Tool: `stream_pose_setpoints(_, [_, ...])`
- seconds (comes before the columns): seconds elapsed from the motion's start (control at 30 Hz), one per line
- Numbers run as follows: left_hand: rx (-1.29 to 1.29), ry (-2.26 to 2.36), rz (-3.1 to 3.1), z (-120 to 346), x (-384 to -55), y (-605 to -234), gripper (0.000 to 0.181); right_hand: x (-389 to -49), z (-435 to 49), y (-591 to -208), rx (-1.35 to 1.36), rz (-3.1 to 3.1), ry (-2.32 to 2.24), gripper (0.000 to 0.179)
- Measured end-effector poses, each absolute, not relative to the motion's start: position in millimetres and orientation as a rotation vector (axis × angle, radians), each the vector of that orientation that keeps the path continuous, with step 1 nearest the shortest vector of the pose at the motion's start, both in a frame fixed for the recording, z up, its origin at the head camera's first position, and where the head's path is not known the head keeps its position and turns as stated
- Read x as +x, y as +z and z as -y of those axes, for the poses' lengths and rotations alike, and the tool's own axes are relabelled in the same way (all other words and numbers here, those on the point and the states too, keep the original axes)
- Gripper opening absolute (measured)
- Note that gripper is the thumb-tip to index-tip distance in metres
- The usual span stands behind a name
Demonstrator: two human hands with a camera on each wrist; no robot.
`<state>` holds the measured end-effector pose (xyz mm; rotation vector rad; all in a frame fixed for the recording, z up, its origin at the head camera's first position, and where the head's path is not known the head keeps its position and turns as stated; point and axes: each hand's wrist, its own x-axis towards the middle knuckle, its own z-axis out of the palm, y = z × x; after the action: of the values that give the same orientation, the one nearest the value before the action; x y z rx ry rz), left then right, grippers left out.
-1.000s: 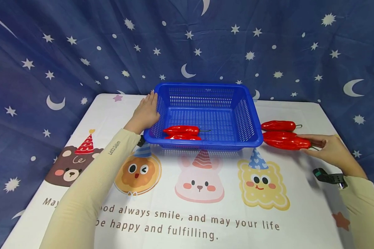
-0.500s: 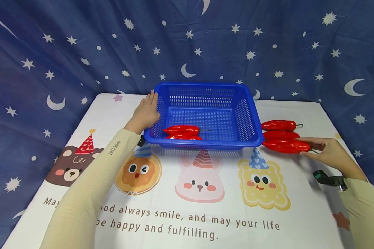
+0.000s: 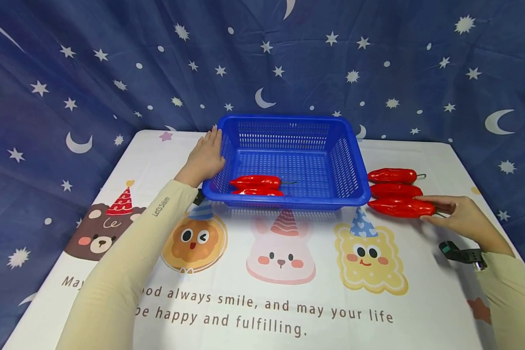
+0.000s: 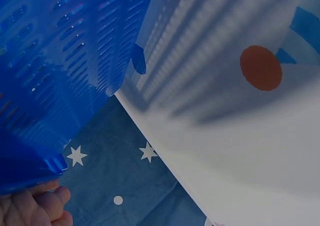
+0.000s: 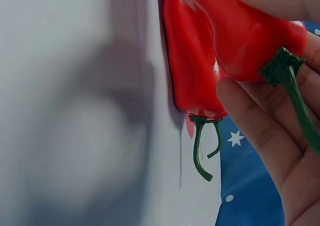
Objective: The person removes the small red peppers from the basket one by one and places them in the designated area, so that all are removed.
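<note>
My right hand (image 3: 459, 218) pinches the stem end of a glossy red pepper (image 3: 400, 207), the front one of three on the right. In the right wrist view, thumb and fingers hold this pepper (image 5: 250, 36) at both sides, its green stem hanging free. Behind it lie a middle red pepper (image 3: 395, 190) and a back red pepper (image 3: 391, 175). My left hand (image 3: 204, 156) rests with fairly straight fingers on the left rim of a blue plastic basket (image 3: 284, 200). In the left wrist view, fingertips (image 4: 42, 203) touch the rim.
Inside the basket, near its front wall, lie red peppers (image 3: 255, 182), partly hidden by the rim. The basket stands at the back of a white table (image 3: 332, 335) with cartoon prints. A blue starry curtain (image 3: 157, 73) hangs behind it.
My right hand has drawn the front pepper slightly toward me, away from the middle one, which now shows more. The left hand and the basket have stayed in place.
</note>
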<state>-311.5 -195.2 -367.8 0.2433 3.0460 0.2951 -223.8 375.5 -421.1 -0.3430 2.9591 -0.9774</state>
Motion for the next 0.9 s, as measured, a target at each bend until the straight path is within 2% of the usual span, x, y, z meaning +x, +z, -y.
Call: stream_pose_setpoints(0.9, [0.24,0.291,-3.056,195.0,-310.1,-367.1,0.071,-221.7,-376.4,-425.6,-0.336,-2.937,-0.876,0.054])
